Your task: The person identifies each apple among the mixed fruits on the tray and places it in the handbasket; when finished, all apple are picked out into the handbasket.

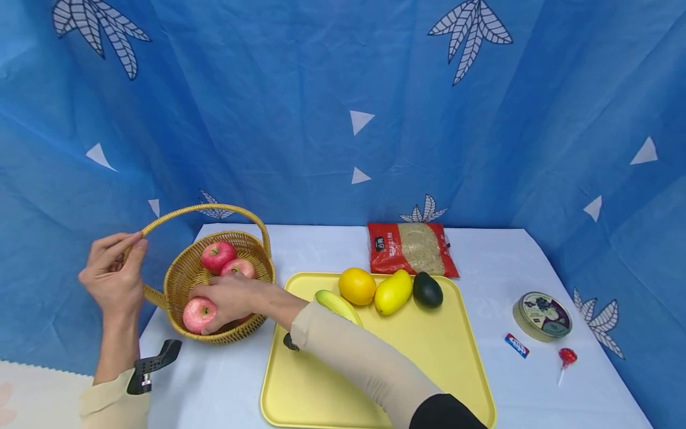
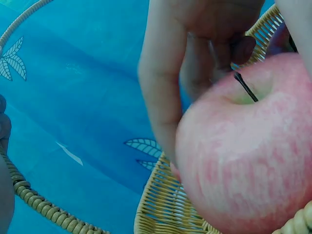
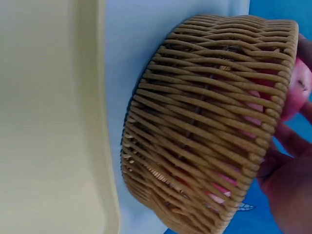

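My left hand (image 1: 114, 277) pinches the arched handle (image 1: 225, 208) of a wicker basket (image 1: 182, 268) at the left of the table. Inside the basket, my right hand (image 1: 227, 301) grips a pink-red apple (image 1: 197, 314), its fingers around the fruit. That apple (image 2: 243, 156) fills much of the left wrist view, stem up. Behind the right hand lie a red apple (image 1: 217, 256) and a paler apple (image 1: 239, 268). More red shows beneath the hand, mostly hidden. From the right wrist, the basket's woven side (image 3: 200, 112) covers most of the fingers' work.
A yellow tray (image 1: 429, 369) sits right of the basket under my right forearm, bearing an orange (image 1: 356, 286), a yellow mango (image 1: 393, 292), an avocado (image 1: 427, 290) and a banana (image 1: 337, 305). Beyond are a red bag (image 1: 412, 249), a round tin (image 1: 542, 317), a small packet (image 1: 517, 345) and a lollipop (image 1: 567, 357).
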Available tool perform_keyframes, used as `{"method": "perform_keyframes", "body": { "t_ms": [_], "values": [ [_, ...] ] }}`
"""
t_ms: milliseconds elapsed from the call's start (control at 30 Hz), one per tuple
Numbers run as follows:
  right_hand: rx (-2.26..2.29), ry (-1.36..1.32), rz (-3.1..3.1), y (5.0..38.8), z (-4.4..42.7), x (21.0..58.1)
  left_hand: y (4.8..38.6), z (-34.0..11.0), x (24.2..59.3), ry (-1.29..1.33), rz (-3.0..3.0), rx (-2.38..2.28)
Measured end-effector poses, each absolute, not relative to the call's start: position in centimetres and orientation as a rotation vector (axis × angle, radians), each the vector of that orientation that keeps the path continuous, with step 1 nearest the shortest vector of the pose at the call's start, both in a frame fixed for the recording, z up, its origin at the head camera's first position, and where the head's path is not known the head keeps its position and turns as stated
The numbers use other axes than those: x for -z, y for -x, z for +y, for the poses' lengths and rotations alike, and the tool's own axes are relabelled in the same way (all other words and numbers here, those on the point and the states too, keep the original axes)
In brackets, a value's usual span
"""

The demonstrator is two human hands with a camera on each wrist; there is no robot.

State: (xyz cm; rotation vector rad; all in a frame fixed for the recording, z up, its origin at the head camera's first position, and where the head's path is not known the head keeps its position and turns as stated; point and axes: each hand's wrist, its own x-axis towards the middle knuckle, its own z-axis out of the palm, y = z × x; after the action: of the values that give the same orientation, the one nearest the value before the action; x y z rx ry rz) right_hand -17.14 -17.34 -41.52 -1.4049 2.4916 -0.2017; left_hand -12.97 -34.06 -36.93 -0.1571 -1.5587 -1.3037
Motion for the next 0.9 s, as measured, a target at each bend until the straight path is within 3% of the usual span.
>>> {"method": "perform_keyframes", "body": {
  "t_ms": [900],
  "values": [
    [-0.072, 1.474, 2.610, 16.4, -17.9, 42.7, 13.0, -34.0, 37.2, 0.121, -1.576, 1.280]
  ]
}}
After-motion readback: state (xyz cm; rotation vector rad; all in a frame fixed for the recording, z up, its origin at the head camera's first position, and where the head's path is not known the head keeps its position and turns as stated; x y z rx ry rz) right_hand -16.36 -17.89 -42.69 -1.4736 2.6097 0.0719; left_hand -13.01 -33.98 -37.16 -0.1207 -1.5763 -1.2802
